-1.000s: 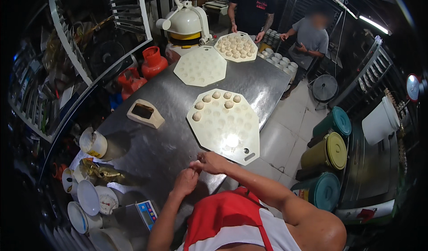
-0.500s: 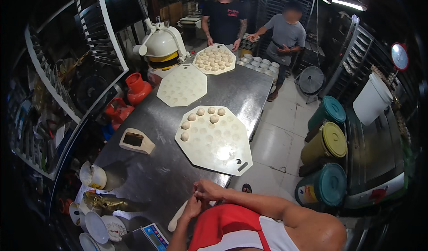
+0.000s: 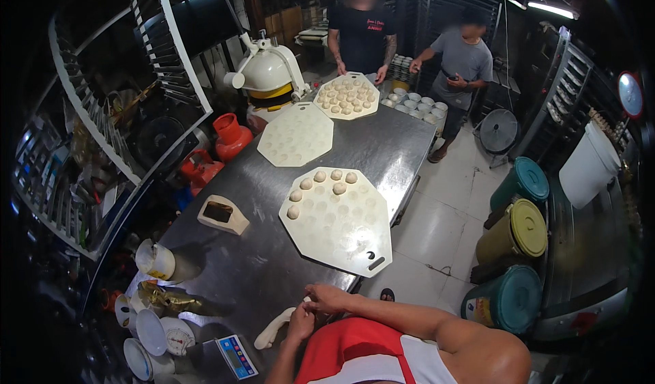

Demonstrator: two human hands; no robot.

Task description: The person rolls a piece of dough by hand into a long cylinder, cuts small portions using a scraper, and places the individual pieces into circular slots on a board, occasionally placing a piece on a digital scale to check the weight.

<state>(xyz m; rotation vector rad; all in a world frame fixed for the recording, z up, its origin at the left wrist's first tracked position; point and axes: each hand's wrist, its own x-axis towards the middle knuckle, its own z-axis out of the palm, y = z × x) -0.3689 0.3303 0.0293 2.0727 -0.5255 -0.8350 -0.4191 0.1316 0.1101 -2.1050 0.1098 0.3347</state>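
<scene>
Now I pinch the dough roll (image 3: 274, 329) end with both hands, left hand (image 3: 300, 323) and right hand (image 3: 329, 298), fingers closed on it, near the tray (image 3: 351, 237) so pieces go there easily.

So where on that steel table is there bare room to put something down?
Bare steel lies between the nearest octagonal board and the small cream block, running down toward the hands and the dough rope. Another strip runs right of the empty board. The lower left corner, with scales and tubs, is crowded.
</scene>
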